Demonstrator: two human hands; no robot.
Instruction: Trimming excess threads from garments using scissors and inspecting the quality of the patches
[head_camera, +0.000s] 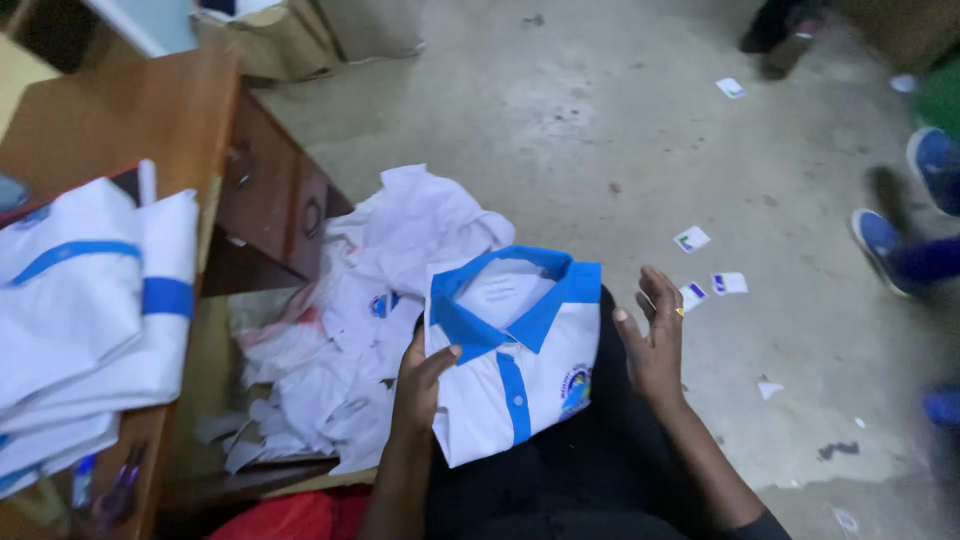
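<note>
A folded white shirt (515, 360) with a blue collar lies on the person's lap, collar pointing far, length running near to far. The left hand (420, 385) grips its left edge; the right hand (652, 340) hovers open just right. Bare floor (600, 130) lies beyond; a desk (120, 120) stands left.

The folded shirt (520, 370) is white, with a bright blue collar, a blue button strip and a round badge in blue and green. The pile of shirts (85, 310) on the brown wooden desk (130, 120) is white with blue bands. The floor (620, 130) is grey with small white paper pieces.
</note>
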